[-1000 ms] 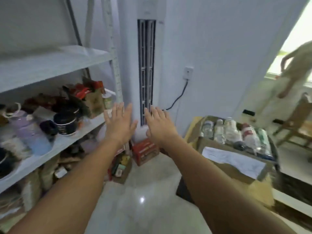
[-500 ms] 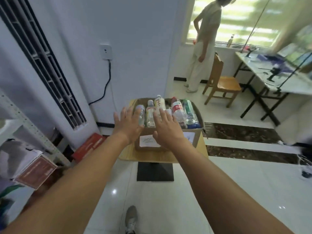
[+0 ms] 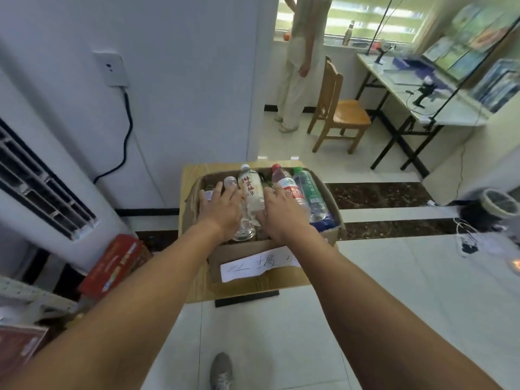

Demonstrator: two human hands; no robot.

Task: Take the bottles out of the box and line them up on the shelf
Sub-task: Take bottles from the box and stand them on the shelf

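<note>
On the left hand (image 3: 223, 212) the fingers (image 3: 217, 193) lie straight and spread, gripping nothing, over the left-side bottles (image 3: 251, 199). Right hand (image 3: 284, 216) the same, fingers apart over the middle ones. Touching or just above: cannot tell. Bottles lean packed close in the box (image 3: 253, 250), which sits on a small table (image 3: 197, 285). Risks, as I judge them: smooth round bottles may slip from a one-handed grab; lifting one from a tight pack may drag or topple its neighbour; a hard pull could slide the box on the table. Shelf (image 3: 33, 294) shows only as a corner at lower left, so each carry means a turn over hard tile. Count: two hands, one box, one table. Six bottles are seen: white-label bottle (image 3: 250, 187), red-label bottle (image 3: 287, 184), green bottle (image 3: 309, 192), small clear bottle (image 3: 230, 182), far-left bottle (image 3: 207, 193) and dark bottle (image 3: 267, 183). More may sit under the hands.
</note>
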